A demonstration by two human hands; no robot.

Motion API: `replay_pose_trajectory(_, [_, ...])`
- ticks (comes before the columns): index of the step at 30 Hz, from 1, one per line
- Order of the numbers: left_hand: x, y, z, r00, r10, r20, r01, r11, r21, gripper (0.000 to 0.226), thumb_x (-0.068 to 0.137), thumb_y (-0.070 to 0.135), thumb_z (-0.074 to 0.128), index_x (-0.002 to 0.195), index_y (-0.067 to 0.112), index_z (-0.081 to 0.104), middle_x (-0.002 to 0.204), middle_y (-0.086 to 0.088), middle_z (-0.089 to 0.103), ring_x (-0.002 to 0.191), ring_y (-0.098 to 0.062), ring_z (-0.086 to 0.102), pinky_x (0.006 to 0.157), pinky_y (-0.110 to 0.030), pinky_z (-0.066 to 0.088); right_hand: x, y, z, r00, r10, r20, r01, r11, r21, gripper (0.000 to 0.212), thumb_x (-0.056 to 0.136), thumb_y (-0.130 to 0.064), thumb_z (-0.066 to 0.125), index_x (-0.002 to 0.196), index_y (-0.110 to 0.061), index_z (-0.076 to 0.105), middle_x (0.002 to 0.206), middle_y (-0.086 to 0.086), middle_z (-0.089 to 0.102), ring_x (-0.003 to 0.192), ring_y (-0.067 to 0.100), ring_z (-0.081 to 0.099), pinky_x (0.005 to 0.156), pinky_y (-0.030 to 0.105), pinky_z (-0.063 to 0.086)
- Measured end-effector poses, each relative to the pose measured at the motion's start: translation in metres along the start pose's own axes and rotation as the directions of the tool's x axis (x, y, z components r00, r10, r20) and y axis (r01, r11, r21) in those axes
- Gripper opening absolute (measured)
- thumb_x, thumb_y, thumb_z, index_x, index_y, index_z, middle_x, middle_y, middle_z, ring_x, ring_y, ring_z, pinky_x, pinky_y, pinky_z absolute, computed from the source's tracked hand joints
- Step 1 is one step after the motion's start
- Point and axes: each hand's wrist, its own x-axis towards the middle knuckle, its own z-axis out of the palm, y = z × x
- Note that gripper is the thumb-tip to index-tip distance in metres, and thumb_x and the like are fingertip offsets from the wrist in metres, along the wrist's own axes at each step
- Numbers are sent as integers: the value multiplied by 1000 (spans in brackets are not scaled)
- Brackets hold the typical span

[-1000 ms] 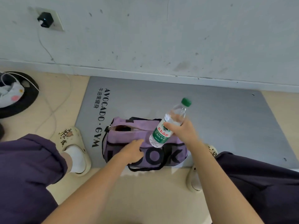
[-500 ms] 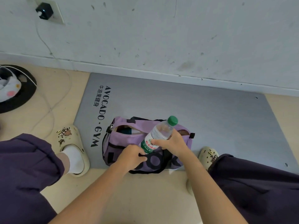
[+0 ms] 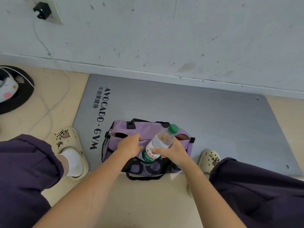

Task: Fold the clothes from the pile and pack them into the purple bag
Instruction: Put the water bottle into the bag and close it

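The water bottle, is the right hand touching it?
Touching. The head view shows the right hand wrapped around the water bottle, thumb on its label.

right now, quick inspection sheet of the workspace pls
surface: grey gym mat lies on a beige floor, against the wall.
job's things: purple bag lies on the mat's near edge, top open; no clothes pile in view.
clutter: water bottle, green cap, tilted over the bag.
hands: left hand grips the bag's opening edge; right hand holds the bottle at its label.
cables: white cable runs from the wall plug across the floor.
surroundings: scuffed wall; cream clogs on the feet; black round object at left.
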Motion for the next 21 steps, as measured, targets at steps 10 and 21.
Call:
replay_pose_trajectory(10, [-15,-19,-4,993,10,-120,-71,853,-518,19,90,21,69,74,12,65,42,5,55,37,-9,52,47,-21,42,-3,21,29,1000,2,-24,-8,970,-244,56,60,-41,84,99,-54,46,91,-24,64,83,-6,63,63,8,46])
replay_pose_trajectory(21, [-15,-22,4,999,46,10,-33,828,-560,18,94,21,64,80,10,68,50,-1,62,44,-13,61,46,-21,45,3,15,38,978,-203,-40,151,831,-535,30,82,-39,71,107,-27,62,92,-11,59,80,8,55,71,32,53])
